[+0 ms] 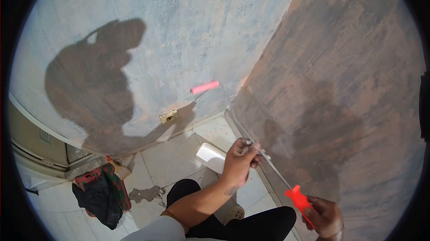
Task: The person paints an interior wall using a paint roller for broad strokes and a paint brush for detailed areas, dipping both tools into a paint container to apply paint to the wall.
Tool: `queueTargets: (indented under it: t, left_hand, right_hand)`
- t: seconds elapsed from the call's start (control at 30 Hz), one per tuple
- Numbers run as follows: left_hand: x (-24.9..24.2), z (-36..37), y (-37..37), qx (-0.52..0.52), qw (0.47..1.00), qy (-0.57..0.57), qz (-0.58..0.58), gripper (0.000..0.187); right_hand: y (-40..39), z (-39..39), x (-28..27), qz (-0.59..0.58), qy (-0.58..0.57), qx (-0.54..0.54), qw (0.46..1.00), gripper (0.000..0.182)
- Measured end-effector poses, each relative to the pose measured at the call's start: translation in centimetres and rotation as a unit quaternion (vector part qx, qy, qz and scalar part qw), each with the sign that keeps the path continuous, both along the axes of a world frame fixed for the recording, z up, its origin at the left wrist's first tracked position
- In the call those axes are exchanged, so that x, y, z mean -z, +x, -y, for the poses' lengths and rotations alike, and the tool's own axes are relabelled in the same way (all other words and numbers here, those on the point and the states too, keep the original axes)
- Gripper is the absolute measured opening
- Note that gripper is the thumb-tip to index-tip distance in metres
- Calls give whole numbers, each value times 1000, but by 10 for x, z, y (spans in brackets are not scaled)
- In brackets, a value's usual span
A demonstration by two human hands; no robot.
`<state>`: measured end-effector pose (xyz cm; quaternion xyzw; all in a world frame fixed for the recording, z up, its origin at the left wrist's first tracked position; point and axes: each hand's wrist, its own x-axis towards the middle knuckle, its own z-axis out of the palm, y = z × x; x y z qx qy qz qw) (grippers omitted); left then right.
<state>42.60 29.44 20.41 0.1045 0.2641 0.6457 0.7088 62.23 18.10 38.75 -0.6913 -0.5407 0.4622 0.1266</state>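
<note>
A paint roller with a pink sleeve (204,87) is raised in front of the lower part of the pale wall, slightly blurred. Its long thin metal rod (280,174) runs down to a red handle (299,200) at the lower right. My right hand (324,216) is wrapped round that handle. Higher up, my left hand (243,158) closes round the rod near its middle. Below and left of my left hand, a white tray (210,157) rests on the floor, partly hidden by my forearm.
A wall socket (169,116) sits low on the pale wall (192,26), which meets a brownish wall (358,62) at the corner. On the tiled floor lie grey debris (147,195) and a red-green bag with dark cloth (101,196). My knees are at the bottom.
</note>
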Motion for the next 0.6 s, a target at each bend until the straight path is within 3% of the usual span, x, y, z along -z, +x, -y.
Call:
queueTargets:
  t: [0.07, 0.17, 0.27, 0.3, 0.37, 0.43, 0.53, 0.6]
  left_hand:
    - [-25, 2, 0, 7, 1000, 17, 12, 18]
    - [-31, 2, -1, 37, 998, 34, 38, 16]
    - [-10, -2, 0, 32, 999, 13, -5, 17]
    - [2, -4, 1, 25, 999, -21, -12, 17]
    - [37, -16, 3, 21, 998, -52, -22, 17]
    - [89, -37, 4, 15, 986, -151, -65, 15]
    - [155, -61, 0, 12, 975, -207, -79, 13]
    - [191, -72, -1, 10, 974, -215, -67, 13]
  right_hand:
    - [13, 15, -9, -82, 55, 13, 995, 37]
    - [15, 10, -13, -30, 29, -18, 999, 39]
    - [11, -6, -4, -48, -17, -27, 998, 41]
    - [7, -13, 4, -50, -20, -28, 998, 41]
    - [-4, -32, 30, 57, -7, -99, 993, 27]
    - [-12, -57, 71, 130, 46, -184, 973, 33]
    - [-20, -93, 147, 111, -7, -174, 978, 33]
    - [-29, -112, 163, 115, -18, -181, 977, 34]
